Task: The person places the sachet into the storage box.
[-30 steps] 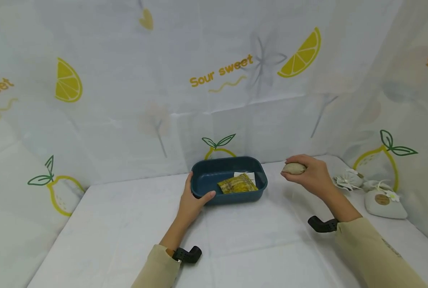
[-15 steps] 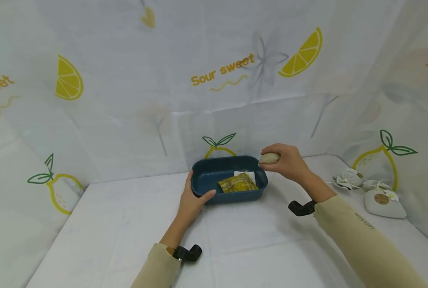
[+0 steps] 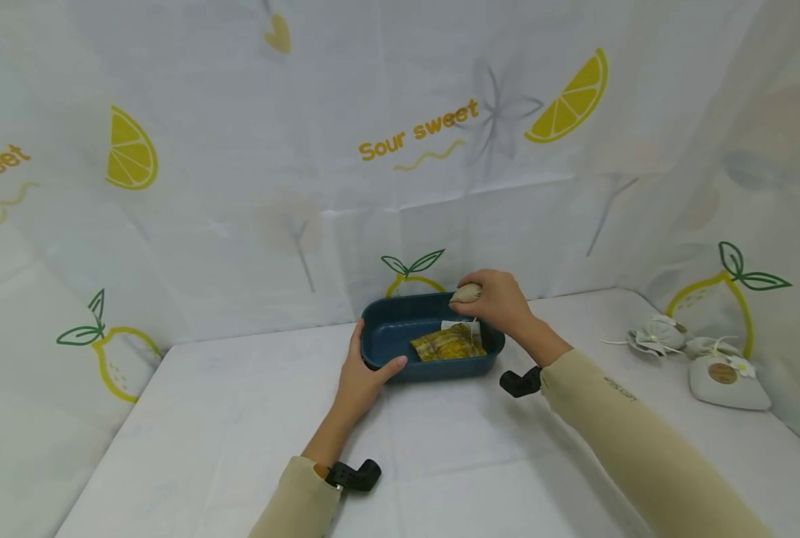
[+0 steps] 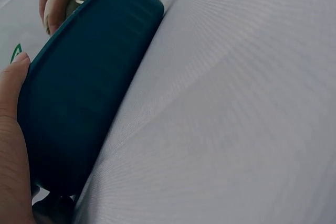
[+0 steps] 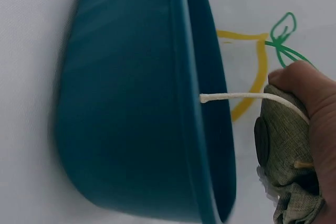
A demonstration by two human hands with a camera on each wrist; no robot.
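Note:
A dark blue plastic basin (image 3: 440, 371) stands at the back of the table. My left hand (image 3: 361, 379) grips its left end, the thumb (image 4: 16, 77) lying at the near rim. Over the basin's right part, my right hand (image 3: 504, 305) pinches a small grey-green cloth drawstring pouch (image 5: 283, 135) between thumb and fingers. From the pouch a pale cord (image 5: 241, 96) hangs across the rim in the right wrist view. Inside the basin lie a yellow patterned packet (image 3: 447, 344) and a white piece, partly hidden behind it.
At the table's right side sit several pale cloth pouches with flower trims, among them a white pouch (image 3: 730, 382) with a round brown label. A white tablecloth (image 3: 238, 441) covers the table. Lemon-printed cloth (image 3: 238, 187) hangs close behind the basin.
My right hand has carried the pouch leftward from beside the basin to above its right part. The left hand and the basin have stayed in place.

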